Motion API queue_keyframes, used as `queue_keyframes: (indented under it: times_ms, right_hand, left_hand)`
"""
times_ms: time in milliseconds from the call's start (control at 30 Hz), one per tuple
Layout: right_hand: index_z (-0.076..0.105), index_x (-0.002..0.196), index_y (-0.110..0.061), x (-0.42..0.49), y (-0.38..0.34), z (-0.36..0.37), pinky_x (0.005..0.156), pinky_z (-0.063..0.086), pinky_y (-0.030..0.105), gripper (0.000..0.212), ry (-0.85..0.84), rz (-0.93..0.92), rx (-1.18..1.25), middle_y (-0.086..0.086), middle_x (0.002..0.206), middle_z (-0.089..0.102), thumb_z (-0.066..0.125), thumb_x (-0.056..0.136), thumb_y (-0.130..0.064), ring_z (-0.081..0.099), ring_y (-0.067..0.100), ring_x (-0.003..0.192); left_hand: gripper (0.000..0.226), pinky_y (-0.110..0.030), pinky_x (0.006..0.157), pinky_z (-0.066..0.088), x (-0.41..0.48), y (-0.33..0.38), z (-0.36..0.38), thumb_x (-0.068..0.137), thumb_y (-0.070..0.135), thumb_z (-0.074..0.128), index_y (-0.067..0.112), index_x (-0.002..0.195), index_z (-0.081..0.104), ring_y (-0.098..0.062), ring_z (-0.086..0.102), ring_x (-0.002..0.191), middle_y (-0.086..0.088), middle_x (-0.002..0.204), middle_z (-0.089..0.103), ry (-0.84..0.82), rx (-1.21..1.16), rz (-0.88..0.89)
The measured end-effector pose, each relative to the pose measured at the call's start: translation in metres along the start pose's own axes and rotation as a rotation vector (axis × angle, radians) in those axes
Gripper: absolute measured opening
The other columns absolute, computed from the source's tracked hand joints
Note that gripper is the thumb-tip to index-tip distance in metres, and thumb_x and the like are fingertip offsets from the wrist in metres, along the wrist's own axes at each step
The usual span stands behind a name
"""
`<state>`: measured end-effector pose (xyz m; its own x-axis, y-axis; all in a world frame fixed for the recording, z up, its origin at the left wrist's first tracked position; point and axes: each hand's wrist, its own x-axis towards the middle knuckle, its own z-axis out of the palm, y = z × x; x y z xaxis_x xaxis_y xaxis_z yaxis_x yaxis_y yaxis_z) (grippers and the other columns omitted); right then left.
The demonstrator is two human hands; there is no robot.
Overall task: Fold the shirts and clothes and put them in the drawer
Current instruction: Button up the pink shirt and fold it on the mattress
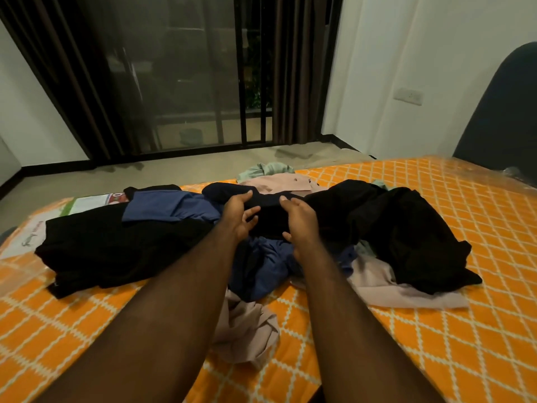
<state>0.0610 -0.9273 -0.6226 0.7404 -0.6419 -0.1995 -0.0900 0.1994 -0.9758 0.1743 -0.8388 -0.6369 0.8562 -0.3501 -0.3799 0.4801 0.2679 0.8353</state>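
While both hands (273, 216) hover, grip wide, holding nothing, clothes pile (290, 228) sprawls left-right across mattress (436, 330).

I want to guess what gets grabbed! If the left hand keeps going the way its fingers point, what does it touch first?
Probably the dark navy garment at the top of the pile: the left hand reaches forward with open fingers, its fingertips right at it. Whether they touch yet is unclear.

A home bedroom. Under the hands lies a mattress (436, 286) in an orange diamond-patterned cover, strewn with loose clothes (392, 222). Beyond the hands, dark curtains (296, 68) flank a sliding glass door (186, 77) in white walls
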Motion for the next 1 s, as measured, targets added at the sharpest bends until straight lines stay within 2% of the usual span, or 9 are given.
queue_keyframes:
  times_ms: [133,233,333,400,533,667,767,867,1000]
  right_hand:
    - [0.06,0.127,-0.022,-0.001,-0.005,-0.004,0.098,0.051,0.057,0.048,-0.052,0.14,0.25,0.004,0.118,0.056,0.061,0.095,-0.058,0.053,0.033,0.114]
    - [0.064,0.108,-0.018,-0.008,-0.01,-0.009,0.106,0.044,0.065,0.055,-0.187,0.228,0.646,0.017,0.114,0.06,0.06,0.089,-0.069,0.056,0.041,0.114]
    - [0.075,0.11,-0.012,-0.005,-0.011,-0.018,0.109,0.045,0.058,0.065,-0.225,0.187,0.877,0.018,0.111,0.07,0.065,0.083,-0.071,0.064,0.035,0.108]
    - [0.077,0.105,-0.012,-0.001,-0.012,-0.025,0.103,0.049,0.048,0.054,-0.166,0.172,0.95,0.016,0.102,0.072,0.068,0.086,-0.061,0.066,0.032,0.102]
    - [0.069,0.083,-0.013,0.005,-0.013,-0.045,0.064,0.048,0.029,0.025,-0.093,0.114,1.014,0.01,0.078,0.061,0.058,0.092,-0.033,0.06,0.024,0.069]
    - [0.068,0.122,-0.009,0.001,-0.048,-0.069,0.085,0.053,0.035,0.035,-0.108,-0.09,1.378,0.016,0.117,0.069,0.055,0.097,-0.031,0.068,0.03,0.103]
    - [0.042,0.153,-0.036,-0.004,-0.083,-0.098,0.107,0.043,0.059,0.063,-0.128,-0.375,1.582,0.007,0.161,0.04,0.049,0.096,-0.063,0.049,0.038,0.139]
    - [0.011,0.158,-0.051,-0.008,-0.086,-0.114,0.111,0.037,0.064,0.072,-0.017,-0.429,1.453,-0.006,0.172,0.004,0.036,0.096,-0.076,0.029,0.035,0.152]
    - [0.008,0.16,-0.048,-0.006,-0.06,-0.093,0.116,0.031,0.063,0.075,0.172,-0.352,1.127,-0.01,0.172,0.007,0.044,0.097,-0.066,0.023,0.03,0.155]
  left_hand:
    - [0.021,-0.025,0.057,0.037,-0.009,0.01,0.017,0.098,0.025,0.059,0.015,0.111,0.071,-0.01,0.055,0.069,0.003,0.093,0.069,-0.067,-0.121,0.119]
    - [0.037,-0.027,0.053,0.031,-0.033,0.016,0.041,0.1,0.032,0.055,0.012,0.073,0.069,-0.01,0.042,0.047,0.002,0.06,0.058,-0.264,-0.057,0.073]
    - [0.043,-0.023,0.05,0.04,-0.064,0.008,0.069,0.102,0.028,0.052,0.015,0.061,0.06,-0.009,0.049,0.04,0.002,0.046,0.054,-0.396,0.324,0.065]
    - [0.041,-0.021,0.045,0.034,-0.076,0.004,0.083,0.101,0.017,0.052,0.014,0.061,0.055,-0.007,0.045,0.035,0.003,0.045,0.051,-0.44,0.594,0.205]
    - [0.041,-0.028,0.054,0.042,-0.082,0.007,0.091,0.098,0.02,0.059,0.012,0.057,0.059,-0.016,0.053,0.052,-0.003,0.057,0.059,-0.455,1.128,0.528]
    - [0.014,-0.028,0.077,0.049,-0.081,0.005,0.075,0.093,0.029,0.069,0.016,0.097,0.073,-0.011,0.06,0.088,-0.001,0.097,0.069,-0.342,1.242,0.921]
    - [0.032,-0.034,0.09,0.048,-0.061,0.0,0.051,0.092,0.034,0.068,0.016,0.119,0.064,-0.019,0.056,0.106,-0.005,0.118,0.062,-0.199,1.302,0.831]
    - [0.046,-0.04,0.096,0.049,-0.043,-0.011,0.021,0.091,0.037,0.068,0.016,0.129,0.056,-0.027,0.054,0.115,-0.009,0.128,0.055,-0.079,1.412,0.657]
    - [0.043,-0.046,0.1,0.047,-0.034,-0.027,-0.021,0.092,0.034,0.064,0.016,0.128,0.049,-0.037,0.047,0.126,-0.016,0.137,0.044,-0.066,1.599,0.442]
